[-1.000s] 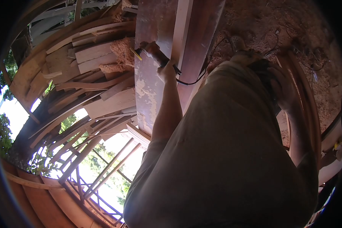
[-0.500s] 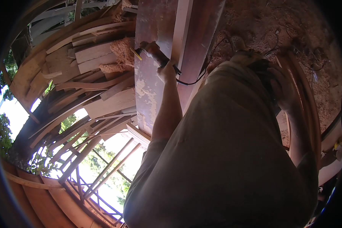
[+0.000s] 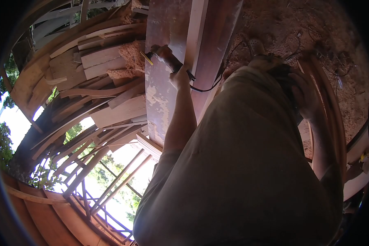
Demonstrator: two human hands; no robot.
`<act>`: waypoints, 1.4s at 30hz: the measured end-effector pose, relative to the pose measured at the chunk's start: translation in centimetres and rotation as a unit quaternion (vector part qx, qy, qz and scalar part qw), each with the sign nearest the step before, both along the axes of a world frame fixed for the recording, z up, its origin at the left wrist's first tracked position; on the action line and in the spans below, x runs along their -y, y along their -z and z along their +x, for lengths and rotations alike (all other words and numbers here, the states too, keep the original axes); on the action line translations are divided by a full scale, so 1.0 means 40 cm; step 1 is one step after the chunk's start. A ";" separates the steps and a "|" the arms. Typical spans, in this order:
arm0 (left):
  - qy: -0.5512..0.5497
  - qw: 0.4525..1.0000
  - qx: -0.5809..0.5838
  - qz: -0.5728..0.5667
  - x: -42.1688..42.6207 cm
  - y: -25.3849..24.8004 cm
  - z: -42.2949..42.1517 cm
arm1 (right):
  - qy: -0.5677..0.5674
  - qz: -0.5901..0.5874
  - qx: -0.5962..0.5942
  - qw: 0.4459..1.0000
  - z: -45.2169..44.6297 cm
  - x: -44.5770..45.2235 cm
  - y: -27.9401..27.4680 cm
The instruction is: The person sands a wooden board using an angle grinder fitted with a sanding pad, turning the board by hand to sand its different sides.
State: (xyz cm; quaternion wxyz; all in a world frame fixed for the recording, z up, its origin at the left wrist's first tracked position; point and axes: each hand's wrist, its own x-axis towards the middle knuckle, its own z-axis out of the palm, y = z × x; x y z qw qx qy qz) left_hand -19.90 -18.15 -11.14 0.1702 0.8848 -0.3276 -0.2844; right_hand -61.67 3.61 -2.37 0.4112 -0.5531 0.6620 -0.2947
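Note:
My left hand (image 3: 179,78) is wrapped around the body of an angle grinder (image 3: 167,56). A disc (image 3: 146,58) with a yellow edge sits at the grinder's far end, by the left edge of a wide wooden board (image 3: 158,96). This board has a worn, patchy dark finish. From the grinder's rear a black cord (image 3: 207,89) curves off to the right. My right hand (image 3: 302,91) rests in shadow against the dark clothing at my side, its fingers laid along the cloth. I see no tool in it, though the fingertips are dim.
A pale wooden strip (image 3: 195,37) runs lengthwise along the board. Stacked planks (image 3: 106,57) and heaped shavings (image 3: 132,57) lie to the left. On the right, curved timber (image 3: 328,102) stands beside my leg, with cords (image 3: 297,45) on the shaving-covered ground (image 3: 274,24).

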 end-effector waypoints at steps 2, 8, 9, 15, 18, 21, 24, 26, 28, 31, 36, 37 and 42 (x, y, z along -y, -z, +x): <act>0.001 1.000 0.004 -0.002 0.000 -0.001 -0.001 | 0.000 0.002 -0.001 1.000 0.000 -0.001 0.001; 0.007 1.000 0.005 -0.008 -0.001 0.009 0.008 | -0.001 -0.013 -0.007 1.000 0.000 -0.003 0.006; 0.005 1.000 0.002 -0.008 0.000 0.014 0.012 | 0.001 -0.013 -0.002 1.000 0.000 -0.002 0.003; 0.002 1.000 -0.011 -0.006 0.000 0.013 0.011 | 0.006 -0.003 0.001 1.000 0.001 -0.002 0.001; 0.002 1.000 -0.010 -0.011 -0.003 0.007 0.005 | 0.006 -0.002 0.004 1.000 0.001 -0.005 0.004; 0.000 1.000 -0.013 -0.007 -0.001 0.008 0.008 | 0.005 -0.005 0.009 1.000 0.001 -0.005 0.004; -0.002 1.000 -0.019 -0.009 -0.002 0.002 0.000 | 0.004 -0.010 0.007 1.000 0.001 -0.006 0.005; -0.005 1.000 -0.022 -0.014 -0.003 0.001 -0.003 | 0.003 -0.011 0.006 1.000 0.000 -0.006 0.006; -0.008 1.000 -0.020 -0.015 -0.002 -0.001 -0.005 | 0.003 -0.012 0.007 1.000 0.000 -0.007 0.006; -0.001 1.000 -0.015 -0.007 -0.001 -0.005 -0.007 | 0.011 -0.018 -0.001 1.000 0.002 -0.006 0.003; 0.008 1.000 -0.013 0.003 0.002 0.003 0.003 | 0.012 -0.015 -0.011 1.000 0.003 -0.008 0.005; 0.008 1.000 -0.014 0.004 0.002 0.004 0.004 | 0.011 -0.015 -0.012 1.000 0.003 -0.007 0.003; 0.014 1.000 0.003 -0.004 0.001 0.007 0.005 | 0.009 -0.013 -0.007 1.000 0.003 -0.005 0.003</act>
